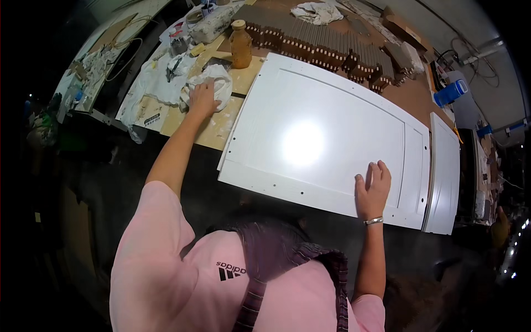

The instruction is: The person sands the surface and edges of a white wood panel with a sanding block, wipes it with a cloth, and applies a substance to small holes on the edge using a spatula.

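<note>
Cloth (224, 88) lies bunched on the bench (208, 135) under the left hand (203, 100), fingers bent — pinch unclear; likely grasping, which calls for closing them. Right hand (374, 191), thumb spread, is over the white panel (337, 133).

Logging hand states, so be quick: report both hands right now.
Left hand: on the crumpled white cloth; whether it grips cannot be told.
Right hand: open, holding nothing, at the white framed panel.

White panel (348, 124); off-white cloth (223, 89); amber bottle (240, 50); pink shirt (149, 238); dark purple apron (271, 252) with striped straps (252, 303)
</note>
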